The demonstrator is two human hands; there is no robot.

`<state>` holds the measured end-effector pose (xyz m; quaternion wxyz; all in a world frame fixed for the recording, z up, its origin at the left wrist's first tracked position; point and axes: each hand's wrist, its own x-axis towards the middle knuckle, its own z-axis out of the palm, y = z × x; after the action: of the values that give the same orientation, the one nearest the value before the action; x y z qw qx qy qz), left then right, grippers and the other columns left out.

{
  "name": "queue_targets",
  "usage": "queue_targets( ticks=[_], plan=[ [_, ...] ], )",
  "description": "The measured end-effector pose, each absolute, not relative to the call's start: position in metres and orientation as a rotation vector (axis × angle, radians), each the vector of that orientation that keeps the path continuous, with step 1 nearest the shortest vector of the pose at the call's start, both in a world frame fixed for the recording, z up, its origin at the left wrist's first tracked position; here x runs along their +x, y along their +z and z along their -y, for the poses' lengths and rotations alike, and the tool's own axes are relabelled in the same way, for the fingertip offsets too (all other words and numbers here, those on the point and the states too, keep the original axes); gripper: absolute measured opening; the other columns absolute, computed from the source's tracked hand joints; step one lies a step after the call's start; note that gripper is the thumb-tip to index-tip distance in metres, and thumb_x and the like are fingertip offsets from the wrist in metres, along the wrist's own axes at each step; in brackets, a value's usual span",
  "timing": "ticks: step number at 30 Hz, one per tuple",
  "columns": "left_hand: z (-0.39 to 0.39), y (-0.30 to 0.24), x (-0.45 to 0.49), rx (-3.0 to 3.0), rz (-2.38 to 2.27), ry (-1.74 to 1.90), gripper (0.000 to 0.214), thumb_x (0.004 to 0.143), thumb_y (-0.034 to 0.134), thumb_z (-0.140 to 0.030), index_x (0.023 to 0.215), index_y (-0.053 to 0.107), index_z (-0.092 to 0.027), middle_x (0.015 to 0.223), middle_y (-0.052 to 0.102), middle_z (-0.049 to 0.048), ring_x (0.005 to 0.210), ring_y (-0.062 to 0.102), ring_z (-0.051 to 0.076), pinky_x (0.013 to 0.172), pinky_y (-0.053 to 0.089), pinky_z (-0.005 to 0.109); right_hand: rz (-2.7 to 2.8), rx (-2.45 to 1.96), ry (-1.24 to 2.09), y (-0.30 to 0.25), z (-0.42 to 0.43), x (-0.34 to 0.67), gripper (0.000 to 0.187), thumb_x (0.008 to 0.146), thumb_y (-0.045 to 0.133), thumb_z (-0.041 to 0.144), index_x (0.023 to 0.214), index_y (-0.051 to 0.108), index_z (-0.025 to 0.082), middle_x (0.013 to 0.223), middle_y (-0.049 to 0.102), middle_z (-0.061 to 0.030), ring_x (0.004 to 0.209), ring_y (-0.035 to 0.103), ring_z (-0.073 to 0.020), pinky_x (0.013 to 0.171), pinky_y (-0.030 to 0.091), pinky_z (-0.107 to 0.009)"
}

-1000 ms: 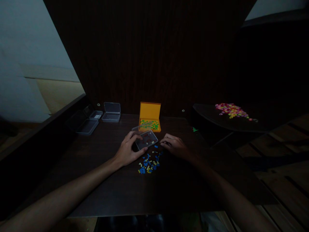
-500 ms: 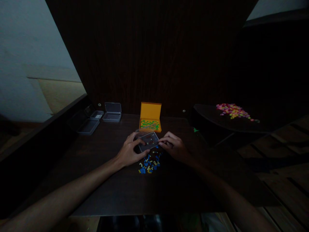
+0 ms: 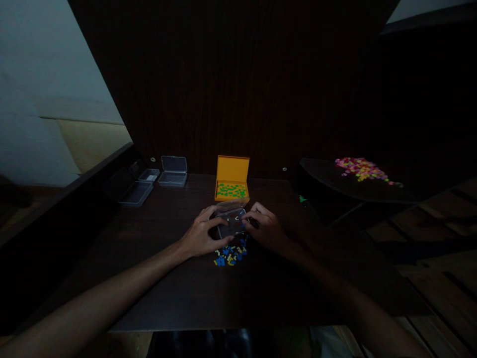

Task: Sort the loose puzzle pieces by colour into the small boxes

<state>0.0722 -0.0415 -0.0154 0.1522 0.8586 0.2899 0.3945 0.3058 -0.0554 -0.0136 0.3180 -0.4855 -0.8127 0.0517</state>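
Plainly, the clear box [image 3: 233,228] is gripped by the left hand [image 3: 201,234] — thumb along its near edge, fingers bent over its left end. At its right end the right hand's [image 3: 267,229] fingertips are bunched — whether a piece is pinched cannot be told. Loose bricks [image 3: 230,256] are scattered nearer the body.

Clear box [image 3: 233,229]: thin see-through plastic, smooth, faint glints along the rim. Small bricks [image 3: 222,261] look like opaque coloured plastic; finish too small to read. Yellow case [image 3: 233,169]: solid plastic, smooth, nearer matt than glossy. Hinged clear case [image 3: 172,179] at the left: transparent plastic, slight shine. Tabletop [image 3: 167,293]: dark wood-look, smooth, dull sheen. Back panel [image 3: 231,89]: streaky wood grain, matt. Wall [image 3: 63,59]: matt, slightly uneven.
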Motion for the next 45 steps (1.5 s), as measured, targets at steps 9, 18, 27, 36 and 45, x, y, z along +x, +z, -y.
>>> queue_targets(
  ticks=[9, 18, 27, 36, 45],
  plan=[
    [0.042, -0.016, 0.073, 2.431, -0.842, 1.125, 0.024, 0.075, 0.076, -0.036, 0.091, 0.07, -0.02, 0.118, 0.061, 0.0112, 0.113, 0.06, 0.027, 0.095, 0.053, 0.044, 2.149, -1.287, 0.115, -0.013, 0.054, 0.307, 0.014, 0.089, 0.057, 0.023, 0.091, 0.071, 0.021, 0.083, 0.056, -0.004, 0.073, 0.055, -0.0159, 0.062, 0.042, -0.028],
    [0.041, -0.017, 0.073, 2.363, -0.887, 1.127, 0.028, 0.074, 0.077, -0.036, 0.096, 0.07, -0.02, 0.118, 0.062, 0.0102, 0.113, 0.06, 0.027, 0.097, 0.052, 0.042, 2.277, -1.001, 0.151, 0.005, 0.07, 0.307, 0.023, 0.087, 0.063, 0.037, 0.103, 0.069, 0.021, 0.092, 0.058, -0.007, 0.084, 0.053, -0.0202, 0.072, 0.044, -0.034],
    [0.04, -0.019, 0.073, 2.368, -0.839, 1.146, 0.03, 0.074, 0.077, -0.035, 0.101, 0.071, -0.021, 0.12, 0.062, 0.0102, 0.114, 0.061, 0.027, 0.096, 0.053, 0.045, 2.457, -0.938, 0.011, -0.002, 0.076, 0.298, 0.031, 0.085, 0.064, 0.045, 0.105, 0.067, 0.023, 0.104, 0.059, -0.0087, 0.091, 0.05, -0.0229, 0.08, 0.037, -0.039],
    [0.04, -0.021, 0.072, 2.4, -0.824, 1.139, 0.029, 0.074, 0.077, -0.036, 0.098, 0.075, -0.021, 0.121, 0.063, 0.0106, 0.116, 0.06, 0.028, 0.096, 0.053, 0.046, 2.472, -0.951, -0.028, -0.008, 0.073, 0.3, 0.036, 0.085, 0.063, 0.045, 0.112, 0.064, 0.021, 0.106, 0.06, -0.0101, 0.092, 0.05, -0.0238, 0.081, 0.037, -0.04],
    [0.041, -0.021, 0.072, 2.406, -0.886, 1.126, 0.033, 0.074, 0.077, -0.038, 0.103, 0.073, -0.024, 0.121, 0.063, 0.009, 0.113, 0.061, 0.028, 0.096, 0.053, 0.047, 2.46, -0.977, 0.014, -0.008, 0.073, 0.302, 0.04, 0.085, 0.065, 0.043, 0.118, 0.064, 0.022, 0.11, 0.059, -0.0114, 0.095, 0.05, -0.0255, 0.082, 0.04, -0.042]
  ],
)
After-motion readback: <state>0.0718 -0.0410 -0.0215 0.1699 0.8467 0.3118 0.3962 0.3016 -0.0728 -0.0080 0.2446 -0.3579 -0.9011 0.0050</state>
